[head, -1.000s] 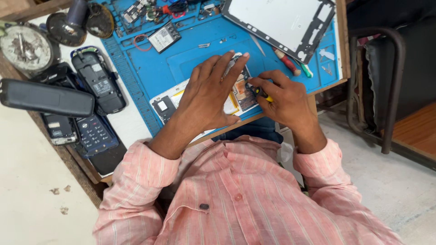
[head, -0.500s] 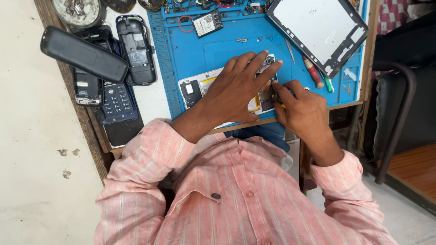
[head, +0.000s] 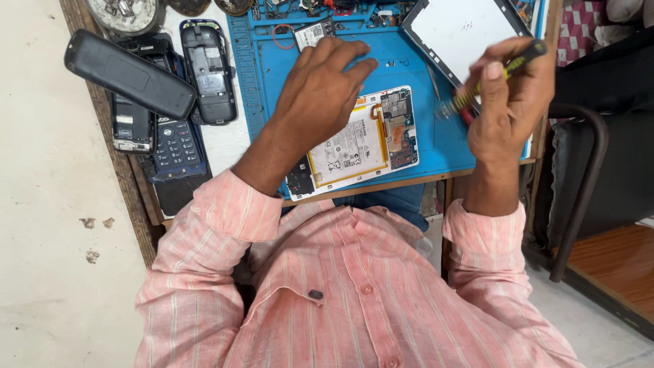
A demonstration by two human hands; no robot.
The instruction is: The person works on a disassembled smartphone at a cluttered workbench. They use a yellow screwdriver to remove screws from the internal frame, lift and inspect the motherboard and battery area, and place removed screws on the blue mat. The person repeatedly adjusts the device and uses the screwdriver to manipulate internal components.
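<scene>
Pink shirt (head: 354,300) with fine pale vertical stripes, of loose, slightly crinkled cloth. Button placket down the middle, with small pink buttons (head: 366,289) matching the cloth. One small dark button (head: 315,294) just left of the placket, at the edge of a fold. Long sleeves, pushed back above the wrists: left cuff (head: 235,204) wide and folded, right cuff (head: 487,228) bunched. Bare forearms and hands beyond the cuffs. Short, plain nails on the fingers (head: 494,70).
</scene>
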